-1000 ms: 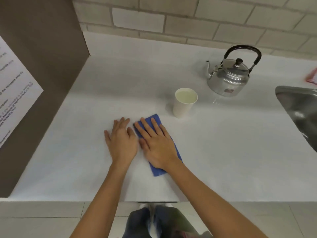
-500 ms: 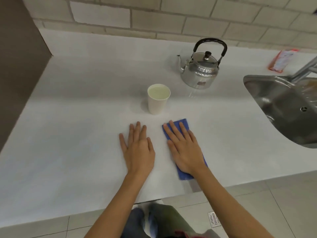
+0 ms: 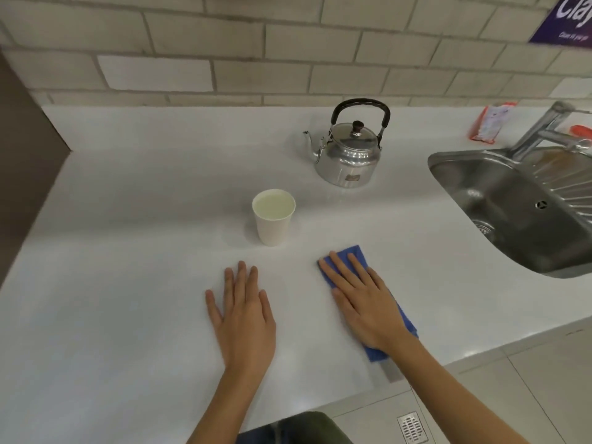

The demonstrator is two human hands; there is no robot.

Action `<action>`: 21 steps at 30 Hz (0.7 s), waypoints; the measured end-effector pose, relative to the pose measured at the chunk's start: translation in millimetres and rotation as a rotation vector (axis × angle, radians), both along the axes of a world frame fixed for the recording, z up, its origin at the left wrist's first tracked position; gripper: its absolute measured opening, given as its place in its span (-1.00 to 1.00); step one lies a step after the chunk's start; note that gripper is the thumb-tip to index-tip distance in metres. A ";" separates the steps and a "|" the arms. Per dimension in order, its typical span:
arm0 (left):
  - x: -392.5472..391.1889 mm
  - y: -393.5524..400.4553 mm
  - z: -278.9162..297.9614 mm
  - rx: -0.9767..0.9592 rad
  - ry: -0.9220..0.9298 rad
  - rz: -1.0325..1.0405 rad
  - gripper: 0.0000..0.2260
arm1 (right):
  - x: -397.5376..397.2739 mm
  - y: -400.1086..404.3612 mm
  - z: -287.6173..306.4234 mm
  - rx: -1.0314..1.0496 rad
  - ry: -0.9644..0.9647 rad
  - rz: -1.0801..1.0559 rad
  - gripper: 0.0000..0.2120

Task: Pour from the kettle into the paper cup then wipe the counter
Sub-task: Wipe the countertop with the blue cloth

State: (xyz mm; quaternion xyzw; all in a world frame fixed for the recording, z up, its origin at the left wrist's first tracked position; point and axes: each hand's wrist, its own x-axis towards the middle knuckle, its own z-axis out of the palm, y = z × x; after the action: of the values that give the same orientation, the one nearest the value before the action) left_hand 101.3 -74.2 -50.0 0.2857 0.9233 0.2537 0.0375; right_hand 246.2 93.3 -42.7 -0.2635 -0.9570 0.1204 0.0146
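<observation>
A white paper cup [image 3: 273, 228] filled with pale liquid stands upright on the white counter [image 3: 128, 283]. Behind it to the right sits a metal kettle [image 3: 347, 155] with a black handle, spout pointing left. My right hand [image 3: 363, 299] lies flat, fingers spread, pressing a folded blue cloth [image 3: 358, 256] onto the counter in front of and to the right of the cup. My left hand [image 3: 243, 318] rests flat on the bare counter, palm down, fingers together, holding nothing.
A steel sink [image 3: 512, 206] with a tap [image 3: 541, 129] is set into the counter at the right. An orange and white packet [image 3: 490, 126] lies behind it. A tiled wall runs along the back; a dark panel [image 3: 19, 149] bounds the left.
My right hand has slid the blue cloth to the right, away from my left hand, which stays flat on the counter. The view has swung right, bringing in more of the sink.
</observation>
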 end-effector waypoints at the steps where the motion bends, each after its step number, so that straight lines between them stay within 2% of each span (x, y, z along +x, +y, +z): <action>1: -0.3 -0.7 0.2 0.002 0.001 -0.001 -0.58 | 14.0 2.4 -0.3 -0.025 0.012 0.019 -0.51; 4: 0.3 -0.8 0.7 -0.010 -0.012 0.001 -0.58 | 27.3 52.4 0.4 0.018 -0.004 -0.120 -0.51; 6: -3.4 1.4 2.4 -0.013 -0.027 0.007 -0.58 | 7.9 88.9 0.9 0.061 -0.024 -0.289 -0.50; 8: -14.1 5.1 4.4 -0.023 -0.043 0.001 -0.56 | -29.5 109.8 3.6 0.046 -0.041 -0.360 -0.49; 12: -47.1 10.5 8.3 -0.042 -0.023 -0.012 -0.55 | -104.0 97.1 9.5 0.030 -0.052 -0.243 -0.48; 14: -55.8 8.5 7.6 -0.047 -0.014 -0.010 -0.55 | -105.8 71.3 6.2 0.079 -0.061 -0.075 -0.48; 16: -51.7 4.1 6.0 -0.021 -0.007 0.004 -0.57 | -78.1 54.9 1.2 0.041 -0.024 0.064 -0.48; 18: -32.1 -0.5 8.4 0.060 0.005 0.004 -0.64 | -56.9 64.9 1.3 0.003 0.000 0.033 -0.50; 21: 15.4 7.6 17.1 0.277 0.018 -0.157 -0.71 | -74.4 78.2 4.8 0.034 -0.029 -0.239 -0.49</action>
State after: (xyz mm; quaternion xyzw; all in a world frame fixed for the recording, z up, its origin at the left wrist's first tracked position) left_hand 116.7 -66.6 -32.8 0.3618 0.8547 0.3722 0.0090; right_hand 171.8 171.5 -37.9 -0.3773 -0.9207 0.0977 0.0196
